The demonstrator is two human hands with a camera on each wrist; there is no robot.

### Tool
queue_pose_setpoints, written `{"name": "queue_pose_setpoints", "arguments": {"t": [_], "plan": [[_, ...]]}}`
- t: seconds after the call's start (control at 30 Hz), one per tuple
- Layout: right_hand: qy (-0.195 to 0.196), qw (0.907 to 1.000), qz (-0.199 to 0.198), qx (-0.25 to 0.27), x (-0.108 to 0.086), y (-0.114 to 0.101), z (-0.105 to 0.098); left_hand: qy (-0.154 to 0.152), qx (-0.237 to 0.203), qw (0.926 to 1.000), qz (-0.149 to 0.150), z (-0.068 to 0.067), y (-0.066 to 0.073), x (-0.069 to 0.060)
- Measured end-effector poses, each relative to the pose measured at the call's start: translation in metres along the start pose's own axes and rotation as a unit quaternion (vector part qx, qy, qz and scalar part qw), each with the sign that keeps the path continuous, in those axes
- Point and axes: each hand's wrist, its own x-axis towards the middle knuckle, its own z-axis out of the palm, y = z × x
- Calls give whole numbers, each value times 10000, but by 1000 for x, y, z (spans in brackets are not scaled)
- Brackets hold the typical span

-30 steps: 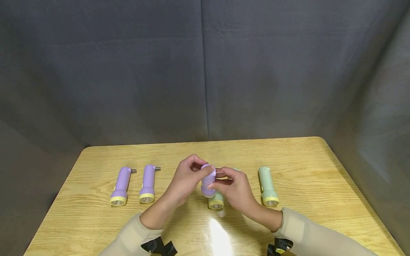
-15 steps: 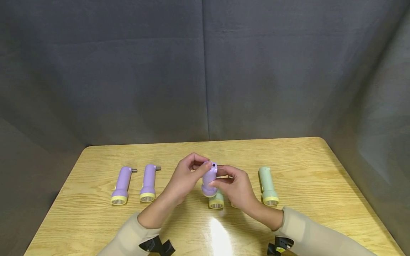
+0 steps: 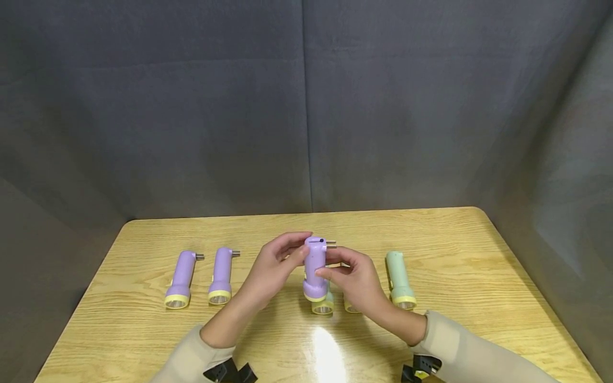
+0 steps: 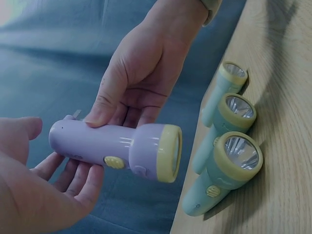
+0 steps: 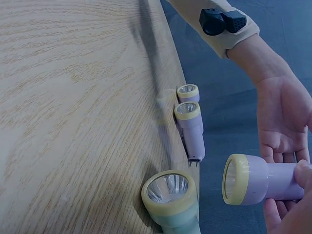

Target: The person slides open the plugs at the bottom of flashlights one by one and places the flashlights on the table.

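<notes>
A purple flashlight (image 3: 315, 266) with a yellow rim is held up between the hands, lens end down, metal prongs pointing right from its top. The right hand (image 3: 356, 279) pinches its body, thumb on the front. At the top left is the left hand (image 3: 270, 271); in the left wrist view, the left hand's (image 4: 44, 180) fingertips touch the flashlight (image 4: 112, 146) from below while its thumb stands clear. Green flashlights (image 3: 323, 305) (image 3: 351, 307) lie behind and below, partly hidden by the flashlight and right hand.
Two purple flashlights (image 3: 182, 276) (image 3: 222, 274) lie at the left of the wooden table (image 3: 119, 330), their prongs pointing right. Another green flashlight (image 3: 401, 279) lies right of the right hand. Dark grey cloth (image 3: 215, 117) hangs behind the table and at its sides.
The left thumb has come off the top of the held flashlight and moved left. The flashlight has risen slightly, with more of its top, body and prongs showing.
</notes>
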Motion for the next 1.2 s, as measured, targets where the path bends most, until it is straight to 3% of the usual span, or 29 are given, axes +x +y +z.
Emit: {"name": "queue_pose_setpoints", "arguments": {"t": [0.37, 0.87, 1.2], "plan": [[17, 9993, 366, -36, 2, -2, 0, -132, -432, 9989, 88, -4, -6, -6], [-46, 9959, 879, 218, 3, -3, 1, -371, -132, 9992, 21, -8, -28, -16], [-75, 9940, 1051, 279, 2, -1, 3, -363, -283, 9989, -10, -5, -34, -19]]}}
